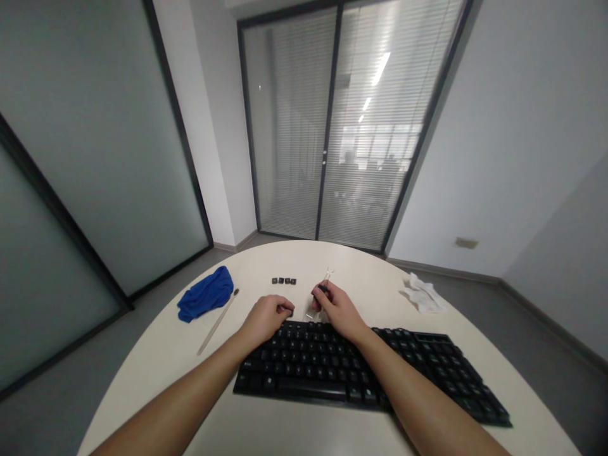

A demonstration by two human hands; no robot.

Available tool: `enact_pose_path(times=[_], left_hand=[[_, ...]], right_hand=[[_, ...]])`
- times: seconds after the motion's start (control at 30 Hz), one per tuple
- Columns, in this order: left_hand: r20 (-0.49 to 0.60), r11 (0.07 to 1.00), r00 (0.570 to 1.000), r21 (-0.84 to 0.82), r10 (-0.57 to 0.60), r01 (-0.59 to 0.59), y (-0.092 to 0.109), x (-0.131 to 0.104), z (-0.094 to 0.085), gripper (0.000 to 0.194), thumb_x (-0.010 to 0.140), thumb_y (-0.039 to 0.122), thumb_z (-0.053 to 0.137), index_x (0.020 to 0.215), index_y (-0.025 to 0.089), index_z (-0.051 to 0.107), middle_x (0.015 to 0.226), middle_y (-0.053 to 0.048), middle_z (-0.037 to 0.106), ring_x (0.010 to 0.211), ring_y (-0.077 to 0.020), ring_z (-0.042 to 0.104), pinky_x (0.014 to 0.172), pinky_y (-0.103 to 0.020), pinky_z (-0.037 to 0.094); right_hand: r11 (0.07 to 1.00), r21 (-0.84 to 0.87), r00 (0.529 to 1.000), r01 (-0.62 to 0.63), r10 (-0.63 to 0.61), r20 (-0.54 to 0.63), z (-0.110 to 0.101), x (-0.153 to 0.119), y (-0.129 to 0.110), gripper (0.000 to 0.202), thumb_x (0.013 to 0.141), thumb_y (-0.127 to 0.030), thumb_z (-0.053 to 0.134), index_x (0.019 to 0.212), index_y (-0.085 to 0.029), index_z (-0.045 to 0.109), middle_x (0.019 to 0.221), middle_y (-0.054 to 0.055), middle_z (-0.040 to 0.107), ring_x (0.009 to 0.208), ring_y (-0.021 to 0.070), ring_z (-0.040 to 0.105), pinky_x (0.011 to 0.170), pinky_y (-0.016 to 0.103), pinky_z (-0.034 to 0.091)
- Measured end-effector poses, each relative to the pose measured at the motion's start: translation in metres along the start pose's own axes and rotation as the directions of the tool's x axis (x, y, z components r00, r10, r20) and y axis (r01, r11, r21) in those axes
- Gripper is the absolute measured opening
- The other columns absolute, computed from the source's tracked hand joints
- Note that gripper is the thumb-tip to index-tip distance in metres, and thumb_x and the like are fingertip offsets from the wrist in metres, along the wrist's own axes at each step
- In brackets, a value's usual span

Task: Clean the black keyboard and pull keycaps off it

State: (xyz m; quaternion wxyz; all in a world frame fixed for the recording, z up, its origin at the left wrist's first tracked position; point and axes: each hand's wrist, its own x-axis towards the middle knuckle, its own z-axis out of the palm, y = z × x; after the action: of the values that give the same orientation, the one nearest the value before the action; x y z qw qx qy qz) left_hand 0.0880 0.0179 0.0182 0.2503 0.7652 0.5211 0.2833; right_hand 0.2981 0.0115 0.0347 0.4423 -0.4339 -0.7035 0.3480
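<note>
A black keyboard [308, 364] lies across the table in front of me, under both forearms. My left hand [266, 318] is at its upper left edge, thumb and fingers pinched on a small black keycap [291, 313] that is mostly covered. Just to the right, my right hand [339, 310] is closed around a keycap puller [327, 276], its thin wire prongs pointing away from me and a dark part showing at the fingertips. Beneath that hand a small clear piece [311, 313] shows partly. Several loose black keycaps [284, 280] sit in a row beyond my left hand.
On the left of the round cream table [156, 373] are a bunched blue cloth [206, 294] and a thin brush [218, 322] with a dark tip. A crumpled white tissue [424, 296] lies on the right. Glass partitions and walls stand beyond the table.
</note>
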Motion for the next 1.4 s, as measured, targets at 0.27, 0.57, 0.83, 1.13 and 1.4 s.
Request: enact_pose_path(times=[0.27,0.57,0.83,1.13,1.4], left_hand=[[0.062,0.943,0.988,0.294,0.145,-0.157,0.013,0.024,-0.004,0.014,0.081,0.027,0.065,0.087,0.028,0.077,0.096,-0.003,0.075,0.098,-0.0267,0.063,0.086,-0.035,0.046],[0.061,0.881,0.957,0.378,0.282,-0.284,0.023,0.070,0.010,0.015,0.086,0.028,0.063,0.090,0.023,0.077,0.108,-0.007,0.069,0.107,-0.0276,0.053,0.094,-0.037,0.042],[0.021,0.888,0.979,0.418,0.202,-0.192,0.011,0.083,0.009,0.017,0.085,0.021,0.061,0.094,0.022,0.076,0.096,-0.007,0.072,0.108,-0.0264,0.054,0.093,-0.035,0.042],[-0.015,0.877,0.981,0.450,0.193,-0.166,0.005,0.084,0.005,0.018,0.086,0.020,0.061,0.097,0.023,0.075,0.098,-0.007,0.072,0.108,-0.0259,0.055,0.091,-0.034,0.043],[-0.075,0.904,0.983,0.410,0.167,-0.122,0.010,0.075,0.001,0.024,0.084,0.016,0.061,0.106,0.022,0.069,0.112,-0.007,0.068,0.115,-0.0244,0.053,0.097,-0.033,0.040]], right_hand=[[1.000,0.025,1.000,0.011,-0.011,-0.003,0.002,0.002,0.004,0.030,0.093,-0.048,0.048,0.084,-0.020,0.053,0.067,-0.001,0.063,0.065,0.0151,0.059,0.069,0.029,0.047],[0.999,0.042,1.000,0.013,-0.013,-0.004,0.003,0.002,0.006,0.030,0.094,-0.049,0.047,0.087,-0.020,0.053,0.067,-0.001,0.063,0.062,0.0143,0.059,0.066,0.028,0.047],[0.998,0.056,1.000,-0.009,0.010,-0.012,0.004,0.002,0.007,0.028,0.094,-0.046,0.048,0.085,-0.020,0.053,0.065,-0.002,0.063,0.061,0.0138,0.059,0.064,0.026,0.046],[0.997,0.071,1.000,0.000,0.001,-0.017,0.004,0.001,0.009,0.025,0.094,-0.043,0.048,0.085,-0.020,0.053,0.064,-0.002,0.063,0.061,0.0140,0.059,0.064,0.026,0.046],[0.998,0.057,1.000,-0.004,0.005,-0.016,0.002,0.001,0.003,0.026,0.094,-0.043,0.047,0.083,-0.020,0.052,0.064,-0.002,0.062,0.060,0.0139,0.058,0.064,0.027,0.046]])
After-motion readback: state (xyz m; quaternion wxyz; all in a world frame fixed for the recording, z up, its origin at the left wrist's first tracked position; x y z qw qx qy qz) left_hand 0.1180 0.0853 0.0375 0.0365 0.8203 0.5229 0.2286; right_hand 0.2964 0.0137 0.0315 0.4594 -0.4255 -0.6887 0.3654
